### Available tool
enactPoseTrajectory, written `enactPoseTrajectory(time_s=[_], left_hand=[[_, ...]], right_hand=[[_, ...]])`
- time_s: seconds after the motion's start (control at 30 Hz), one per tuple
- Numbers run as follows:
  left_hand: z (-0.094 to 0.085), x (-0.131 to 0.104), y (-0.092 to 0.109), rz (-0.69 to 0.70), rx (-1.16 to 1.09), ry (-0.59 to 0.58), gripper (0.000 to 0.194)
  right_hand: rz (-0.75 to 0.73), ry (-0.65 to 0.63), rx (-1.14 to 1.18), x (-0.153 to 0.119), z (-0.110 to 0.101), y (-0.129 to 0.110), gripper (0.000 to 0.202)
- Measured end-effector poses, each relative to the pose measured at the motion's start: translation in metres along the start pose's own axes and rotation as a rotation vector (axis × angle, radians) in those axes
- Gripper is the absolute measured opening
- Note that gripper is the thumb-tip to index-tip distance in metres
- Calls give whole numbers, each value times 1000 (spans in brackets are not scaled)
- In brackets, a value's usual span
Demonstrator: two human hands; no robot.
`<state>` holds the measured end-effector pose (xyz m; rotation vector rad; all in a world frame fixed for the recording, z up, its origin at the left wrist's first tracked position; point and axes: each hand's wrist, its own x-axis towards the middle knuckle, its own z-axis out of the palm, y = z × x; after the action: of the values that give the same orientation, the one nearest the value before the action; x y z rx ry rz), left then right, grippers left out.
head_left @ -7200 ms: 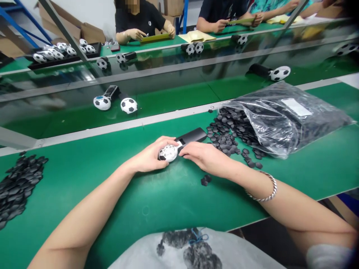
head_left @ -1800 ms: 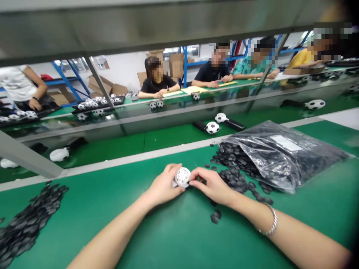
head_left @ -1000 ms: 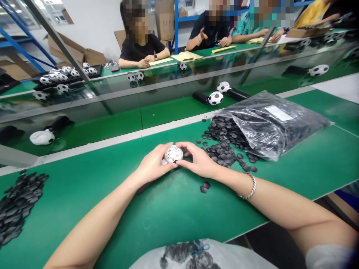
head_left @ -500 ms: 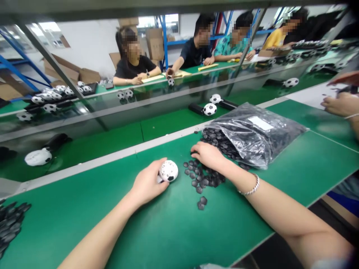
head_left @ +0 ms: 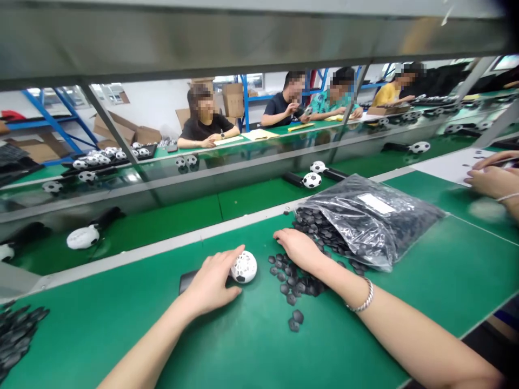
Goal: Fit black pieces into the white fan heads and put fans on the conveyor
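Observation:
My left hand (head_left: 211,281) is loosely around a white toy football (head_left: 245,267) with a black handle (head_left: 187,282). Its fingers and thumb are apart, and the index finger lies along the ball's top. The ball has a pattern of recesses and a few black patches. My right hand (head_left: 298,247) is over the far edge of a heap of loose black pentagon pieces (head_left: 298,283). Its fingers are closed at the tips, where a small dark piece shows, partly hidden.
A clear plastic bag (head_left: 377,227) spills more black pieces right of my right hand. Beyond a metal rail (head_left: 219,229) is a green belt carrying football toys (head_left: 83,236). More black pieces (head_left: 18,332) lie far left. A co-worker's hands (head_left: 494,178) are at right; other people sit opposite.
My left thumb has come off the ball and the hand has opened, showing the handle. My right hand stays by the black pieces. The camera view has tilted upward.

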<state>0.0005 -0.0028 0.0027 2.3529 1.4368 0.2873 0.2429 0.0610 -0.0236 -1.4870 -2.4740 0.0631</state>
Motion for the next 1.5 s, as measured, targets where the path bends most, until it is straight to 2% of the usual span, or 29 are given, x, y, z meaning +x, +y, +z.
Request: enactPoseTrajectory(time_s=[0.17, 0.3, 0.43, 0.6, 0.7, 0.9, 1.03, 1.1, 1.2, 1.27, 1.5], left_hand=[[-1, 3, 3, -47, 12, 35, 69], [2, 5, 3, -44, 17, 45, 68], [1, 4, 3, -29, -6, 49, 66], [-6, 2, -2, 175, -62, -95, 61], [-7, 1, -3, 151, -50, -115, 64], [3, 1, 6, 56, -39, -57, 80], [7, 3, 10, 22, -16, 3, 68], [8, 3, 11, 34, -12, 21, 63], [7, 3, 11, 64, -44, 30, 61], [6, 3, 11, 78, -76, 29, 60], [7, 2, 9, 117, -96, 50, 55]], right_hand=[[20, -30, 762, -10, -8, -23, 8], [-45, -12, 947, -17, -13, -41, 8], [-75, -112, 999, -21, -14, -48, 8], [-257, -216, 909, -21, -18, -42, 7], [-325, -226, 829, -23, -21, -42, 7], [-253, -118, 796, -28, -22, -53, 4], [-173, -69, 846, -27, -16, -56, 8], [-131, -55, 893, -26, -11, -55, 16], [-71, -152, 1030, -25, -4, -53, 36], [-50, -212, 1081, -26, -1, -54, 40], [-81, -108, 941, -34, 2, -63, 39]])
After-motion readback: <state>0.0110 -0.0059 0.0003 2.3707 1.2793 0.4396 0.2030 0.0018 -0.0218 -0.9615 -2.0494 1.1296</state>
